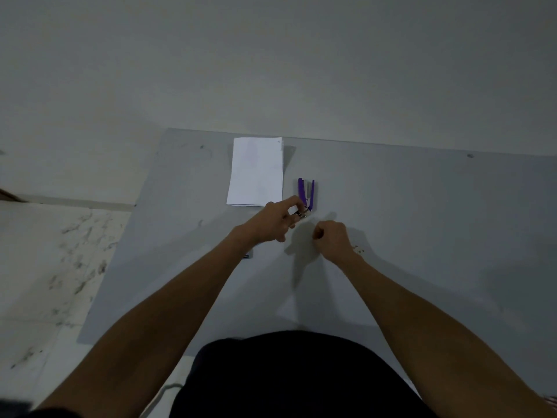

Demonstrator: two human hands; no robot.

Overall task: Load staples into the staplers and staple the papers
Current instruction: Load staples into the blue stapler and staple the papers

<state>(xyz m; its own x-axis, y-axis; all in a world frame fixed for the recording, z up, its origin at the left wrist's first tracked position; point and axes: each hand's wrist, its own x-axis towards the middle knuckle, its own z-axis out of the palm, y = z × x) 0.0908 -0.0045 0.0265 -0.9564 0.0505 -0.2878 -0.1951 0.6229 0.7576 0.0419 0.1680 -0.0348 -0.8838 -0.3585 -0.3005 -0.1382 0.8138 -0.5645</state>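
Grey desk (422,206) is carrying everything, its far edge running against a pale wall. Purple stapler (306,193) is lying on the desk right of centre, hinged open with its two purple arms spreading toward the far edge and the shiny metal end pointing at the person. Left hand (275,221) is reaching in from the left and pinching that metal end between thumb and fingertips, the other fingers curling underneath. Right hand (331,236) is hovering just beside it on the right, not touching the stapler, clenched into a fist with nothing showing in it; cannot tell if something small is inside. White paper stack (256,171) is lying flat just left of the stapler, near the far edge, apart from both hands. Small blue item (247,256) is peeking out beside the left forearm, too hidden to identify. Tiny specks (358,250) are sitting on the desk by the right wrist, too small to tell what.
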